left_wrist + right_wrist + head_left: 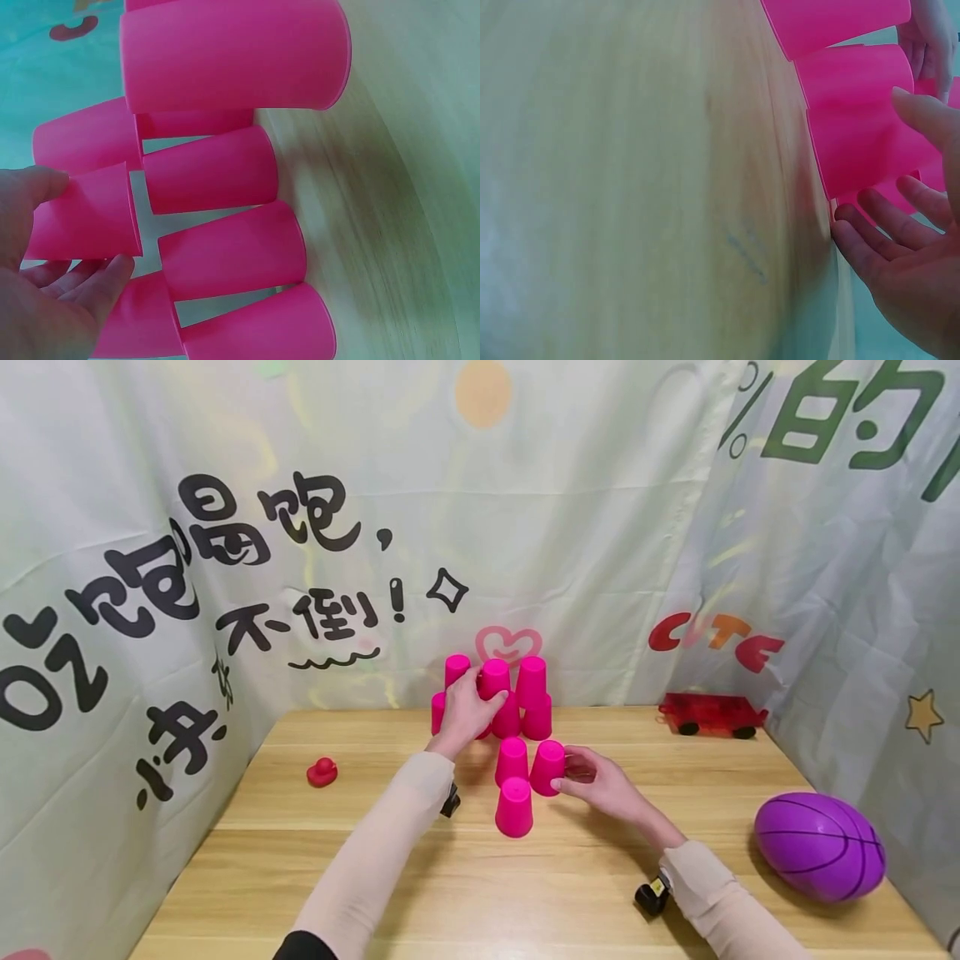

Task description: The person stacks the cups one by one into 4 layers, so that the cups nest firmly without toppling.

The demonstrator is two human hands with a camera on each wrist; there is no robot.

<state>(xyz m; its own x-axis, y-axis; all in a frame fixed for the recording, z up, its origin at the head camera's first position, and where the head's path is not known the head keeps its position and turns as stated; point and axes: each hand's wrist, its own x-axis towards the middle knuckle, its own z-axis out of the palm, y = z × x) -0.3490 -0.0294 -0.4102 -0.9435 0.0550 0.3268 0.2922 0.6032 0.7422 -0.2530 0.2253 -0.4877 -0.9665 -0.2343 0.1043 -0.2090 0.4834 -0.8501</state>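
Note:
Upside-down pink cups stand in two groups on the table. My left hand [463,714] pinches the middle cup [496,673] of the upper row in the back stack, thumb on one side and fingers on the other. That cup [86,217] overlaps the lower row in the left wrist view. Nearer me, three cups stand close together: a front cup [514,812], a left rear cup [512,760] and a right rear cup [547,770]. My right hand [600,781] is beside the right rear cup, its relaxed fingers [885,225] spread around it.
A red toy duck [322,772] sits on the left of the wooden table [300,877]. At the back right stands a red toy car [712,716]. A purple ball [820,847] lies at the right edge. Printed cloth [585,527] hangs behind.

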